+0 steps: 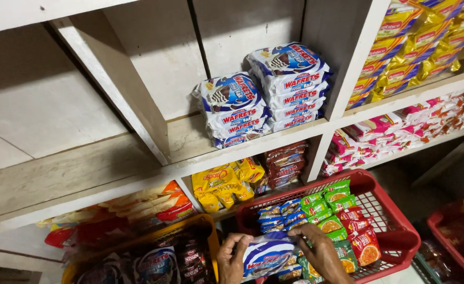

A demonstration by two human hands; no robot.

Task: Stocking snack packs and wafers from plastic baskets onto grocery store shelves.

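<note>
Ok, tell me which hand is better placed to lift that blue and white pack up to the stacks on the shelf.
Probably the right hand: it lies over the top of the blue and white pack, on the side below the shelf stacks. The left hand only pinches the pack's far end.

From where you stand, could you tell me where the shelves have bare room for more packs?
The shelf board lies bare left of the blue-and-white wafer stacks, on both sides of the slanted divider. The lower cubbies, the red basket and the shelves at right are crowded. Both hands hold a wafer pack.

2 wafer stacks on shelf (basket below, right).
</note>
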